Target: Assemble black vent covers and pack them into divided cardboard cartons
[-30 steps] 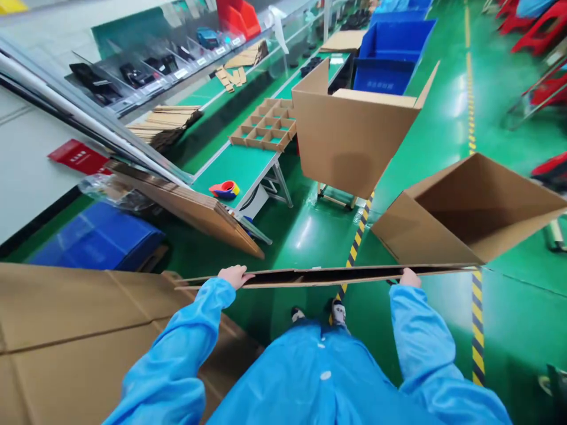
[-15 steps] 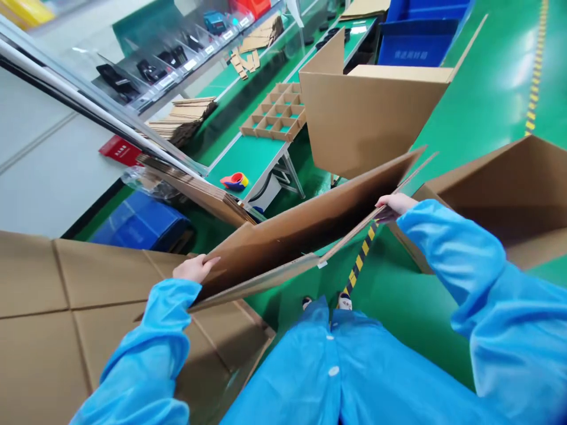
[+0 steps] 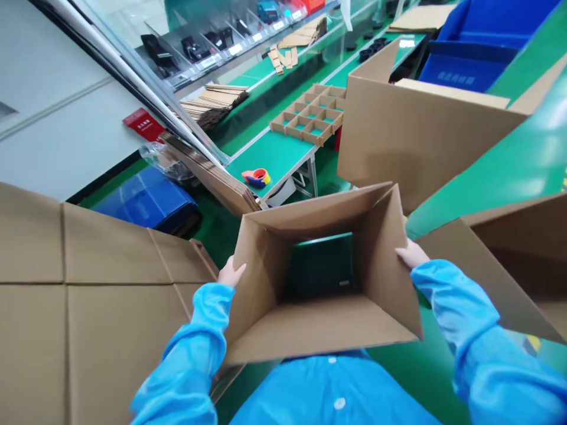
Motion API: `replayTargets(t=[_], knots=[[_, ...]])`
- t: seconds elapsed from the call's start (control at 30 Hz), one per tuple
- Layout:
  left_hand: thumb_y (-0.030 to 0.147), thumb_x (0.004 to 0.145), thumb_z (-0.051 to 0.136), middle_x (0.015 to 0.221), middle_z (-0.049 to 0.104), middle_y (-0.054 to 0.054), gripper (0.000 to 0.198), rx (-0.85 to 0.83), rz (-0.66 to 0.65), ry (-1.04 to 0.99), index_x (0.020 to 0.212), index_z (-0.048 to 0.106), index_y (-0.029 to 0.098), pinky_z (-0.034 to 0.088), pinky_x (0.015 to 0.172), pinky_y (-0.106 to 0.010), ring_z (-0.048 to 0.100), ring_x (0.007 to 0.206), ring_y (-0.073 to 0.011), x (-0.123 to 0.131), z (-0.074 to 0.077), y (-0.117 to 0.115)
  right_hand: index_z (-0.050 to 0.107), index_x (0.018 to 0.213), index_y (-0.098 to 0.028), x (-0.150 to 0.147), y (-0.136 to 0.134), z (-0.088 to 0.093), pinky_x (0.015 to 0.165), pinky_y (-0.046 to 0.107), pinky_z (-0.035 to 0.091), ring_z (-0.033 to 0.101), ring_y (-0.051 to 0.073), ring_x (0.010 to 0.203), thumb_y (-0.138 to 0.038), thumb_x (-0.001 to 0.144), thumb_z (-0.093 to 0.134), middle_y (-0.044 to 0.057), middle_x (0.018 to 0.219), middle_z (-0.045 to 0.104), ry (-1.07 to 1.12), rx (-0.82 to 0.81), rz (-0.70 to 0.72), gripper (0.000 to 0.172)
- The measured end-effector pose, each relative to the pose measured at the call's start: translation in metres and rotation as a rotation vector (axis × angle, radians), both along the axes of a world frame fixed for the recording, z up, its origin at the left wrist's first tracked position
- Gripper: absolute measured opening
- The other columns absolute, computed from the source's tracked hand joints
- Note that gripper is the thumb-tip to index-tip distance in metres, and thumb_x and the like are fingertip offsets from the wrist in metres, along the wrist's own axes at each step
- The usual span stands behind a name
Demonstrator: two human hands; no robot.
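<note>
Clearly, the open carton (image 3: 319, 326) is between both hands, in front of the body, its long axis running from left to right. The left hand (image 3: 228, 275) has its fingers gripping one short wall, the right hand (image 3: 413, 255) grips the opposite one; neither is nearer.

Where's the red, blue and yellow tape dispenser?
In the head view, the dispenser is left of centre, on the green tabletop, beyond the held brown cardboard box.
</note>
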State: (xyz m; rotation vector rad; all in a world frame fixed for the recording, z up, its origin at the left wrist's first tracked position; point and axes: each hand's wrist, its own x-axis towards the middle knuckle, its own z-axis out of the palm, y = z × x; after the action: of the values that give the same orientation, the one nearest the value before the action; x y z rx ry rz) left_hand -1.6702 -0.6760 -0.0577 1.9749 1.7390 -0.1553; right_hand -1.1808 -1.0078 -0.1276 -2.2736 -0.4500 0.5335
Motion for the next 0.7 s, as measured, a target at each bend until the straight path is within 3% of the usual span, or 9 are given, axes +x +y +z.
replayTargets(t=[0.07, 0.17, 0.27, 0.33, 0.4, 0.5, 0.6, 0.7], knots=[[0.015, 0.082, 0.057, 0.141, 0.06, -0.008, 0.069, -0.036, 0.028, -0.205, 0.149, 0.04, 0.018, 0.046, 0.107, -0.029, 0.059, 0.126, -0.0206, 0.004, -0.021, -0.004, 0.067, 0.12, -0.013, -0.011, 0.008, -0.008, 0.087, 0.037, 0.055, 0.069, 0.028, 0.096, -0.014, 0.067, 0.065, 0.011, 0.108, 0.073, 0.004, -0.047, 0.133, 0.053], [0.0, 0.075, 0.05, 0.143, 0.058, -0.003, 0.079, -0.058, 0.101, -0.448, 0.151, 0.039, 0.021, 0.041, 0.114, -0.029, 0.053, 0.132, -0.0192, 0.021, -0.053, -0.02, 0.039, 0.152, -0.015, -0.029, 0.012, -0.014, 0.087, 0.039, 0.055, 0.066, 0.034, 0.109, -0.023, 0.073, 0.058, 0.014, 0.125, 0.067, -0.033, -0.185, 0.238, 0.081], [-0.005, 0.073, 0.044, 0.155, 0.044, -0.003, 0.086, 0.039, 0.158, -0.407, 0.154, 0.033, 0.023, 0.033, 0.12, -0.039, 0.039, 0.144, -0.0232, 0.059, -0.094, -0.051, 0.029, 0.157, -0.02, -0.058, 0.015, -0.019, 0.089, 0.039, 0.055, 0.064, 0.033, 0.115, -0.028, 0.081, 0.048, 0.012, 0.132, 0.063, -0.087, -0.208, 0.291, 0.079], [-0.006, 0.07, 0.043, 0.164, 0.026, -0.005, 0.092, 0.118, 0.219, -0.206, 0.155, 0.03, 0.024, 0.028, 0.12, -0.055, 0.021, 0.151, -0.0315, 0.088, -0.125, -0.074, 0.028, 0.158, -0.025, -0.086, 0.022, -0.031, 0.093, 0.037, 0.055, 0.061, 0.03, 0.121, -0.029, 0.084, 0.045, 0.008, 0.137, 0.061, -0.17, -0.143, 0.334, 0.076], [-0.007, 0.068, 0.042, 0.165, 0.022, -0.006, 0.093, 0.157, 0.25, -0.042, 0.155, 0.031, 0.026, 0.028, 0.115, -0.065, 0.014, 0.152, -0.0369, 0.113, -0.156, -0.091, 0.023, 0.159, -0.025, -0.122, 0.039, -0.057, 0.095, 0.041, 0.054, 0.059, 0.03, 0.124, -0.028, 0.085, 0.045, 0.007, 0.139, 0.059, -0.312, -0.09, 0.316, 0.077], [-0.006, 0.068, 0.042, 0.164, 0.025, -0.007, 0.092, 0.219, 0.193, 0.022, 0.154, 0.032, 0.028, 0.029, 0.114, -0.066, 0.015, 0.152, -0.0365, 0.14, -0.192, -0.107, 0.012, 0.161, -0.02, -0.18, 0.076, -0.116, 0.1, 0.058, 0.048, 0.051, 0.04, 0.131, -0.02, 0.085, 0.041, 0.016, 0.147, 0.05, -0.545, -0.056, 0.136, 0.081], [-0.005, 0.069, 0.044, 0.165, 0.02, -0.01, 0.093, 0.236, 0.126, 0.048, 0.155, 0.03, 0.03, 0.027, 0.111, -0.071, 0.015, 0.151, -0.0393, 0.157, -0.214, -0.126, -0.002, 0.16, -0.019, -0.225, 0.097, -0.177, 0.097, 0.081, 0.032, 0.029, 0.052, 0.141, -0.016, 0.086, 0.035, 0.024, 0.156, 0.034, -0.611, -0.085, 0.106, 0.084], [0.01, 0.076, 0.055, 0.165, 0.014, -0.019, 0.087, 0.056, -0.003, 0.028, 0.156, 0.026, 0.026, 0.022, 0.106, -0.08, 0.012, 0.149, -0.047, 0.171, -0.229, -0.143, 0.004, 0.16, -0.009, -0.237, 0.091, -0.219, 0.098, 0.084, 0.022, 0.003, 0.053, 0.146, -0.019, 0.085, 0.041, 0.029, 0.159, 0.018, -0.663, -0.213, 0.163, 0.083]])
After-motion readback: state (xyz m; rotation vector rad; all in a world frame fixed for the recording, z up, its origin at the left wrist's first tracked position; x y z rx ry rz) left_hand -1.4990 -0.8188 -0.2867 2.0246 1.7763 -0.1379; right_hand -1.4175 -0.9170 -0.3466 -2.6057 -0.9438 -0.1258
